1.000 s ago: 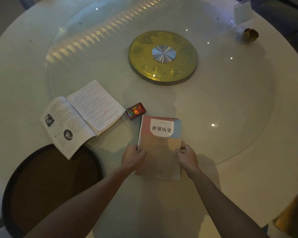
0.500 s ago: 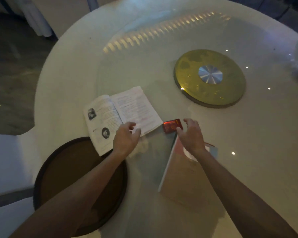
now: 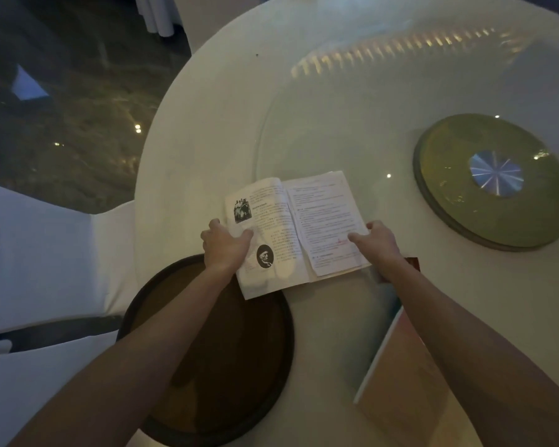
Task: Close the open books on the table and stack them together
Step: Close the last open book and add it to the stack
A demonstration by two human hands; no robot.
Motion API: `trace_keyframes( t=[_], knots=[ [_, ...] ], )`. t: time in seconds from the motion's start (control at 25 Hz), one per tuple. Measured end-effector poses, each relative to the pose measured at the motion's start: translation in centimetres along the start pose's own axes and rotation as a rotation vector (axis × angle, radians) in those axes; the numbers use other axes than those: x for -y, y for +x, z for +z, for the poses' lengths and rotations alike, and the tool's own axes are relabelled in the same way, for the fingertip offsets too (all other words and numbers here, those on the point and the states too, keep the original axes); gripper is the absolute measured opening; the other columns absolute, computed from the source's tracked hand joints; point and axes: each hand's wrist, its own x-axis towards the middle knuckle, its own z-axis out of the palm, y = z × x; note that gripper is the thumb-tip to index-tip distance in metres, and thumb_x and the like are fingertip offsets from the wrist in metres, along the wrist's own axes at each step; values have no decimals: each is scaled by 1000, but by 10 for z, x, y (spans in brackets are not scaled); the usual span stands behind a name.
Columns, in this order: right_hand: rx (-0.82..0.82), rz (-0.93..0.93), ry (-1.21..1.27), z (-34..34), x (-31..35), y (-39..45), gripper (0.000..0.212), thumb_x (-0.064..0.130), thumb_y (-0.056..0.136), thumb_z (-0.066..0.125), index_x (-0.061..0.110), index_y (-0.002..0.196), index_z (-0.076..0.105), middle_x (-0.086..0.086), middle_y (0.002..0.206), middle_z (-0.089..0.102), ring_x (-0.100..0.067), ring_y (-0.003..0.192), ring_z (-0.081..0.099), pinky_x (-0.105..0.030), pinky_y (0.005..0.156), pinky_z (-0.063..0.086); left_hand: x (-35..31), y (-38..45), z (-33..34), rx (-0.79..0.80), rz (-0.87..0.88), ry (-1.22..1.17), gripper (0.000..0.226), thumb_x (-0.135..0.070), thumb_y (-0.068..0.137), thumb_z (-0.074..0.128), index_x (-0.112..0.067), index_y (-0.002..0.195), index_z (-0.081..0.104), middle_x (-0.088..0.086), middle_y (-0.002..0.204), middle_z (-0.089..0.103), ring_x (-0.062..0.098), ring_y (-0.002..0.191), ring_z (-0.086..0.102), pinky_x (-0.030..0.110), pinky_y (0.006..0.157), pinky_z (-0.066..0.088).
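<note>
An open book (image 3: 291, 227) with printed text and small black-and-white pictures lies flat on the white round table (image 3: 200, 130). My left hand (image 3: 225, 245) grips the outer edge of its left page, thumb on top. My right hand (image 3: 376, 241) holds the outer edge of its right page. A closed book with a pinkish cover (image 3: 404, 375) lies nearer me on the right, partly under my right forearm.
A dark round tray (image 3: 226, 366) sits at the table's near edge, under the open book's corner. A small red box (image 3: 413, 263) peeks out behind my right wrist. A gold disc with a silver hub (image 3: 494, 179) marks the glass turntable's middle. A white-covered chair (image 3: 39, 259) stands at left.
Both hands left the closed pinkish book and moved left to the open book. They now hold its two outer edges. My view turned left.
</note>
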Motion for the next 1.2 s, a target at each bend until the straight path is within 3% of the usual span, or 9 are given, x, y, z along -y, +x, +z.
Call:
trace_keyframes(
  t=[0.2,0.36,0.48,0.64,0.8,0.88,1.0,1.08,1.2],
  knots=[
    [-17,111,71,9,-12,22,51,31,83,75,9,126,58,-15,125,66,-32,97,74,-49,84,65,5,21,-4,150,-92,-194,67,-26,92,71,-8,144,33,9,127,60,21,98,62,26,60,48],
    [41,171,169,4,-4,21,28,15,91,70,4,115,62,-14,115,74,-34,99,75,-49,89,63,5,26,-3,154,-119,-214,63,-21,92,71,-3,143,38,9,127,61,21,101,62,29,66,50],
    [117,179,235,-4,-6,16,20,8,93,68,6,113,65,-15,112,76,-33,96,76,-47,85,64,5,25,-1,210,-136,-228,45,-20,94,69,-5,132,51,5,116,63,21,98,62,32,70,50],
    [238,145,390,-11,-7,3,29,0,95,61,8,123,62,-13,118,74,-31,99,75,-43,77,64,3,25,-1,229,-165,-273,20,-17,93,69,-6,109,63,8,112,72,20,89,69,28,61,53],
    [282,57,416,-10,-2,-14,35,-3,97,55,16,126,58,-2,115,72,-21,97,74,-32,71,64,-16,11,-5,212,-64,-361,22,-16,93,69,-12,113,62,4,102,73,13,81,71,28,58,54],
    [261,4,414,-8,0,-24,35,-1,99,56,22,125,58,6,108,71,-19,98,74,-28,69,63,-30,4,-3,225,44,-391,25,-17,92,70,-15,115,60,5,103,74,17,84,73,31,61,58],
    [235,-51,491,-4,-4,-35,27,8,102,56,27,120,63,-1,119,74,-22,106,75,-35,79,65,-53,-16,8,364,195,-472,24,-20,96,66,-13,118,64,8,103,76,22,88,75,34,70,62],
    [266,-55,580,-1,-4,-44,23,30,106,52,26,124,66,-7,124,75,-25,108,75,-46,87,64,-62,-33,22,550,189,-492,29,-30,100,58,-12,121,67,11,110,74,23,94,72,39,83,62],
    [313,-20,659,6,-2,-54,48,55,103,48,23,133,67,-8,120,78,-29,105,77,-52,88,63,-51,-50,47,731,73,-284,34,-41,102,52,-16,120,66,10,122,68,22,105,64,43,99,52]
  ],
)
